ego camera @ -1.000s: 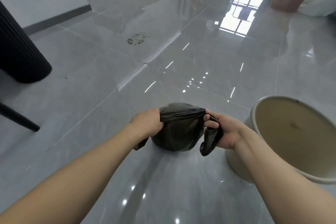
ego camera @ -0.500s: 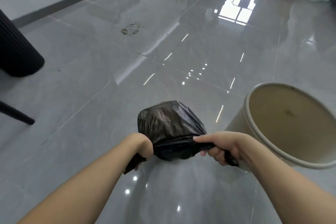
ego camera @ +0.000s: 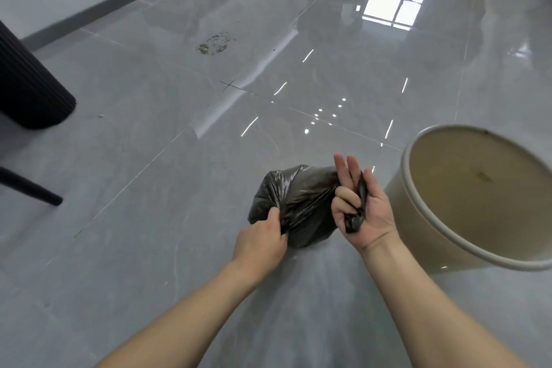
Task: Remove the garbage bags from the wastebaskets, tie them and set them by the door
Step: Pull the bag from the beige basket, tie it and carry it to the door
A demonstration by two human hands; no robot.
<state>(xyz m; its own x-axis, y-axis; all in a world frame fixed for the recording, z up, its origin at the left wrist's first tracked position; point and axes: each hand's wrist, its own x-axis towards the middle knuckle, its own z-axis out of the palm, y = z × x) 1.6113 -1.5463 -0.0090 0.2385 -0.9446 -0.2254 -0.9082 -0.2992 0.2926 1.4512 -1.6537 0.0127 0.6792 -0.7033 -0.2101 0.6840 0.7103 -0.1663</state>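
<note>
1. A black garbage bag is being held low over the floor, already out of the wastebasket.
2. The left hand is clenching a gathered fold of the bag's near-left side.
3. The right hand is turned palm up; a twisted tail of the bag is being pinched under its thumb, the other fingers being extended.
4. The step in hand is judged to be the tying. It is being advised that both gathered ends be kept taut and drawn across each other close above the bag's bulk, so that the knot is not slackening.
5. The wastebasket rim is standing just right of the right-hand grip; outward pulls on that side are being limited by it.
6. Open floor is lying ahead and left of the grips. A dark ribbed base is standing well apart on the far left.
</note>
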